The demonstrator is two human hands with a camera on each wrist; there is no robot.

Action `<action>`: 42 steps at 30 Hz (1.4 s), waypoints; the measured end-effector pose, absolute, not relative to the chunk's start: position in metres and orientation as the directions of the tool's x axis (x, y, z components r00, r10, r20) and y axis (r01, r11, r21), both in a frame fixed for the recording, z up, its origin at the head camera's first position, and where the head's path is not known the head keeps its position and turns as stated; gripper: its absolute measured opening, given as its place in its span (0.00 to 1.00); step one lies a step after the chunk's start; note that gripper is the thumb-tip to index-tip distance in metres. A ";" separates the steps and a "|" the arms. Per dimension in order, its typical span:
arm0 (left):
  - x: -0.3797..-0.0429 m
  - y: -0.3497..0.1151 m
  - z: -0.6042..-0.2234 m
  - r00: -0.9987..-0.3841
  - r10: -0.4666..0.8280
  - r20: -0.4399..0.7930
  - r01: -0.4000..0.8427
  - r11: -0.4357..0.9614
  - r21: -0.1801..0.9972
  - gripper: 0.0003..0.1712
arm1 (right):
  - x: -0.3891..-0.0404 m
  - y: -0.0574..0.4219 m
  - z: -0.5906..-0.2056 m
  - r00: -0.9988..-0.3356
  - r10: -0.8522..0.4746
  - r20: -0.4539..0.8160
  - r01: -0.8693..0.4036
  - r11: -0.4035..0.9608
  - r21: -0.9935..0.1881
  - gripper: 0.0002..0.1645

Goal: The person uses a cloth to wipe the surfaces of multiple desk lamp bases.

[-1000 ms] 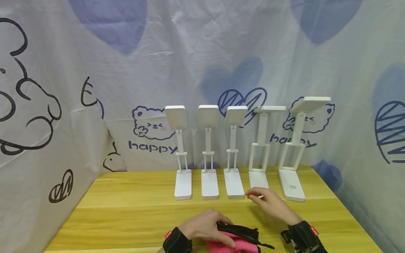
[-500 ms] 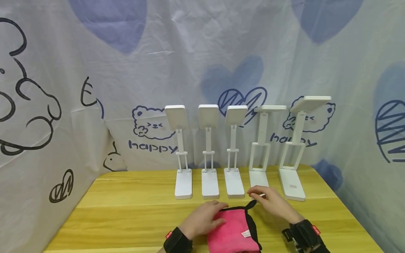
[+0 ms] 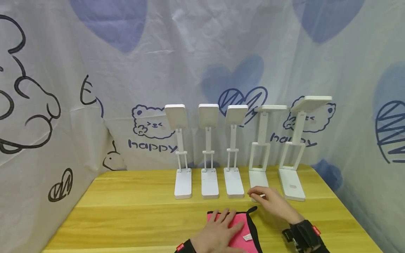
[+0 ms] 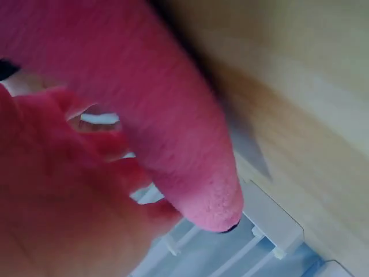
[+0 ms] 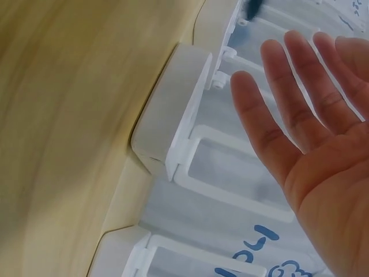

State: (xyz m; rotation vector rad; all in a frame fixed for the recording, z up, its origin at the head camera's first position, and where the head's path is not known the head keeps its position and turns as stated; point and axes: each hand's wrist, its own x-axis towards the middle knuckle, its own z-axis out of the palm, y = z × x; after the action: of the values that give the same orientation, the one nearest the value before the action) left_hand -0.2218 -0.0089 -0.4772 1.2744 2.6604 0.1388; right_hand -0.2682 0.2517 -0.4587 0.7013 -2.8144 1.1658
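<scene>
My left hand lies with spread fingers on a pink cloth with black edging, a black hanging loop and a white label. Seen from the left wrist, a thick fold of the pink cloth stands beside the palm. Close to the base of the fourth white desk lamp hovers my right hand. Its fingers are loosely extended and hold nothing, as the right wrist view also shows; the lamp base appears beside the fingertips, apparently apart from them.
Several white folding desk lamps stand in a row along the back of the wooden table. The three left ones, such as the leftmost lamp, have tilted heads; the rightmost lamp has a raised head. A patterned curtain hangs behind.
The pink cloth, bunched up earlier, now lies spread flatter on the table. My left hand has gone from gripping it to lying across it. My right hand has barely moved.
</scene>
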 end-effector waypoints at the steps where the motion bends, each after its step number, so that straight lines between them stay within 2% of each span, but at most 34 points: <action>1: -0.221 -0.009 -0.478 -0.608 0.780 -0.152 0.763 0.626 0.159 0.44 | -0.267 0.252 -0.458 -0.900 -0.396 0.183 -0.410 0.626 -0.664 0.18; 6: -0.223 -0.011 -0.479 -0.568 0.805 -0.173 0.790 0.592 0.161 0.47 | -0.263 0.252 -0.456 -0.898 -0.408 0.162 -0.409 0.644 -0.647 0.18; 14: -0.224 -0.021 -0.476 -0.630 0.772 -0.087 0.744 0.632 0.216 0.47 | -0.249 0.253 -0.454 -0.901 -0.409 0.141 -0.415 0.723 -0.552 0.19; 21: -0.218 -0.024 -0.471 -0.585 0.802 -0.121 0.773 0.597 0.217 0.44 | -0.238 0.259 -0.449 -0.901 -0.407 0.154 -0.423 0.737 -0.527 0.18; 26: -0.218 -0.023 -0.474 -0.634 0.770 -0.075 0.759 0.638 0.131 0.42 | -0.237 0.263 -0.451 -0.895 -0.411 0.173 -0.436 0.730 -0.527 0.20; 32: -0.229 -0.021 -0.479 -0.681 0.732 0.014 0.729 0.677 0.097 0.40 | -0.239 0.266 -0.451 -0.908 -0.392 0.149 -0.409 0.748 -0.522 0.20; 35: -0.235 -0.020 -0.479 -0.691 0.722 0.038 0.722 0.688 0.074 0.38 | -0.240 0.267 -0.450 -0.914 -0.384 0.133 -0.394 0.754 -0.525 0.24; 39: -0.236 -0.020 -0.478 -0.641 0.767 0.014 0.766 0.638 0.080 0.33 | -0.240 0.267 -0.449 -0.909 -0.398 0.125 -0.401 0.750 -0.526 0.26; 42: -0.231 -0.021 -0.478 -0.585 0.809 -0.056 0.797 0.586 0.146 0.31 | -0.239 0.267 -0.449 -0.910 -0.398 0.115 -0.395 0.745 -0.537 0.23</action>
State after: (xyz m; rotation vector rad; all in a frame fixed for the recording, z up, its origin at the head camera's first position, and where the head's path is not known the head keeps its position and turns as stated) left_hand -0.2310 -0.0208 -0.4778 1.3697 2.6927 0.1598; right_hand -0.2388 0.2674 -0.4485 0.6681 -2.9411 0.9033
